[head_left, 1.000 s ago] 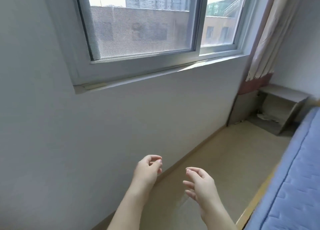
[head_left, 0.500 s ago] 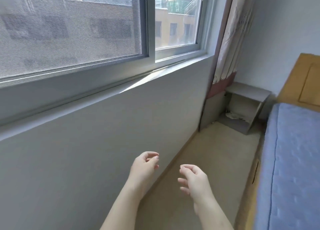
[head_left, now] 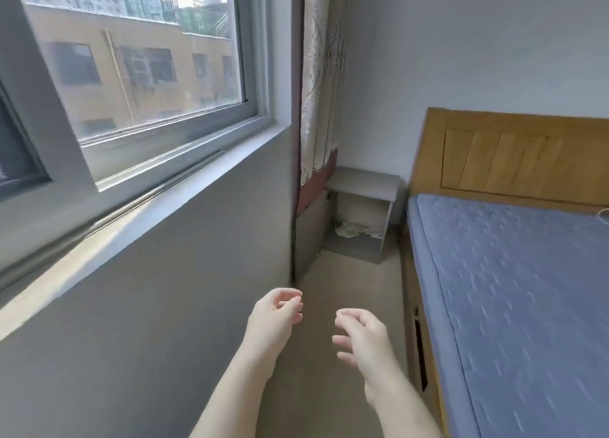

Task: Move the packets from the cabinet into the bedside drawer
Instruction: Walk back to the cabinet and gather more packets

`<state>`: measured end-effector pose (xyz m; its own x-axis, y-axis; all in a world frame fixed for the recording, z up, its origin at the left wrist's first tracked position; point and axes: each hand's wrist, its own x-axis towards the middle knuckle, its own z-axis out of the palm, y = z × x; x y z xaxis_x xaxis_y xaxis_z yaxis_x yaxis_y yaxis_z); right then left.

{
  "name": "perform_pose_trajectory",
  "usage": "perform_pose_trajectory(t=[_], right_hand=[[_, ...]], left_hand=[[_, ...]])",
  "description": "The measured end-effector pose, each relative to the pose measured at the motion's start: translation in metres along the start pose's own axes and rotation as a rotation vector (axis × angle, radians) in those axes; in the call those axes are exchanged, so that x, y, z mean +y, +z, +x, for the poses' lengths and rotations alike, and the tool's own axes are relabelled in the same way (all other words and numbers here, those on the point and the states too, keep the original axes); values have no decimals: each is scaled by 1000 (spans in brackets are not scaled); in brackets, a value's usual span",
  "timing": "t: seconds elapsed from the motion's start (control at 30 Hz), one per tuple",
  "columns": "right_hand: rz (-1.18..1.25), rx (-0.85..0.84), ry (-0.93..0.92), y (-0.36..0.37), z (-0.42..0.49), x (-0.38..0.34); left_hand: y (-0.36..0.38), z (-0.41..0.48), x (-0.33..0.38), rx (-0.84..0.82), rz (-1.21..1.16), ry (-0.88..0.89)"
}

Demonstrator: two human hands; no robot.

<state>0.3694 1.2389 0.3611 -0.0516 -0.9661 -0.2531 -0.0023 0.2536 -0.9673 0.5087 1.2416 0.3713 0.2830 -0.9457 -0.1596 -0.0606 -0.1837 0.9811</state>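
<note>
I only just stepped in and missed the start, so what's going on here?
A person faces down the narrow strip of floor between the window wall and the bed. The left hand and right hand are held out in front, fingers loosely curled, holding nothing. Ahead in the corner stands a grey bedside unit. Its open compartment holds some pale crumpled items, too small to tell whether they are packets. No packet is in hand at this moment.

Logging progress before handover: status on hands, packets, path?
Left hand open, empty. Right hand open, empty. Pale crumpled items in open bedside cabinet, too far to identify. Floor to it unobstructed; bed on right.
</note>
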Motion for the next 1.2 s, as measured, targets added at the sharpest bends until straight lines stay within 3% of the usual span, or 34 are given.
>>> perform_pose_trajectory(t=[0.17,0.33,0.5,0.73,0.9,1.03,1.2], right_hand=[[89,174,83,-24,90,-14],[169,322,53,-50,185,-27],[160,277,88,-70,292,-42],[138,305,41,-145,449,-99],[117,264,134,-153,541,-103],[100,298,160,-174,626,-111],[40,245,64,-168,744,-151]], left_hand=[[51,94,14,-126,23,-67],[99,184,17,-188,67,-116],[152,282,28,-163,102,-106],[280,411,84,-245,93,-96],[317,500,88,-211,103,-142],[375,584,88,-293,180,-102],[422,701,115,-306,172,-28]])
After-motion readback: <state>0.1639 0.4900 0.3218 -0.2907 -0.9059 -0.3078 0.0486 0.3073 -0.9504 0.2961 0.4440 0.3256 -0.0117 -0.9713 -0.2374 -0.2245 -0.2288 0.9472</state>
